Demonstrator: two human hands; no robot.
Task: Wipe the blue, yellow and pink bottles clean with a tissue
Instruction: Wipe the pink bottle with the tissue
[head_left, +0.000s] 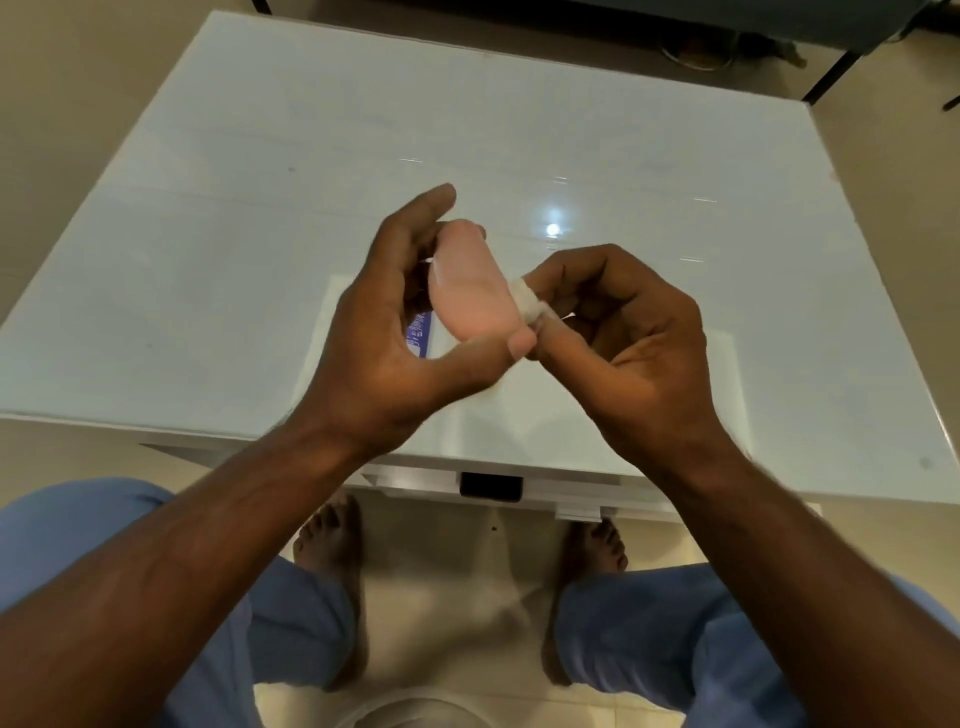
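My left hand grips a small pink bottle above the table, thumb under its near end and fingers behind it. A white cap or neck at the bottle's right end is pinched by my right hand between thumb and forefinger; something white shows between those fingers, and I cannot tell whether it is tissue. A blue-labelled object lies on the table behind my left hand, mostly hidden. The yellow bottle is not in view.
The glossy white table has a near edge just below my wrists. Flat white sheets lie on the table under my hands. My feet and blue trousers are below. Dark furniture legs stand at the far right.
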